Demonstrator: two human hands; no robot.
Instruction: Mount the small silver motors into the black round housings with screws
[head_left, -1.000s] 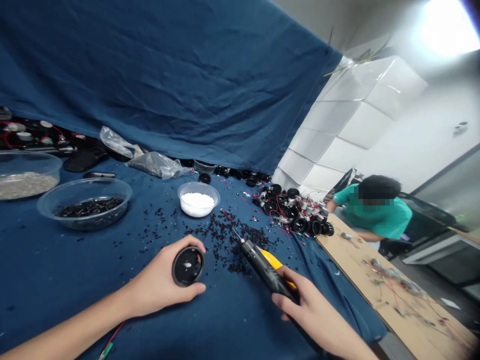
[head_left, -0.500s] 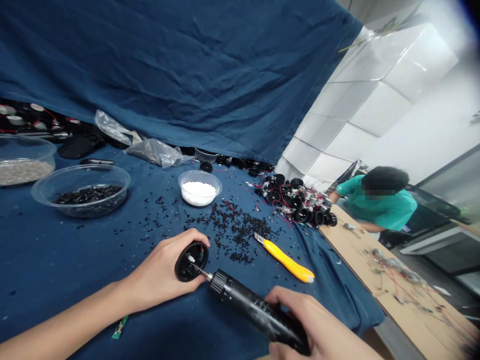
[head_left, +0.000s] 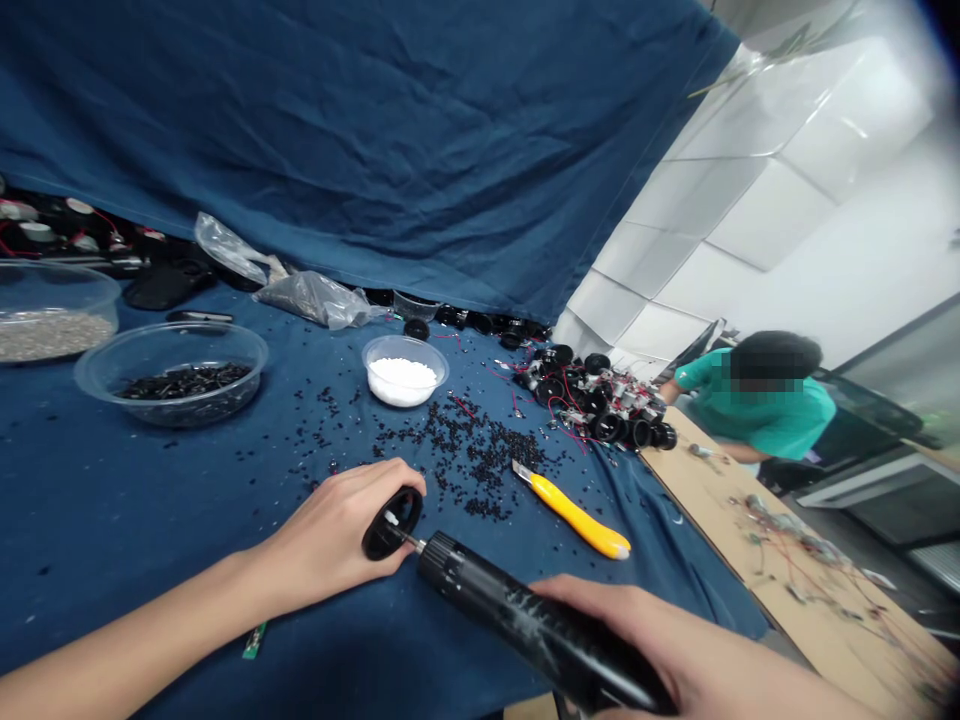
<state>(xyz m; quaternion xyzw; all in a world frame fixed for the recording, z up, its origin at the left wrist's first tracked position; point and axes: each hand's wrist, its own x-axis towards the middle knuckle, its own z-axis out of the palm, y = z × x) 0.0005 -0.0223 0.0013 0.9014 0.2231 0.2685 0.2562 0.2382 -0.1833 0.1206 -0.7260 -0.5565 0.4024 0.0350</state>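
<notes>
Head view: left hand [head_left: 337, 520] clamped round a black cup [head_left: 378, 538], right hand [head_left: 660, 630] round a screwdriver [head_left: 502, 602]. Cup probably light, stiff; grip outer wall.

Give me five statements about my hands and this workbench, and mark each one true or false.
1. The left hand holds a round black cup-shaped part. True.
2. The right hand grips the yellow utility knife. False: it grips a black electric screwdriver; the knife lies on the blue cloth.
3. The screwdriver's bit points into the black part. True.
4. The small plastic bowl contains black pieces. False: its contents are white.
5. A person in a teal shirt appears on the right. True.
</notes>
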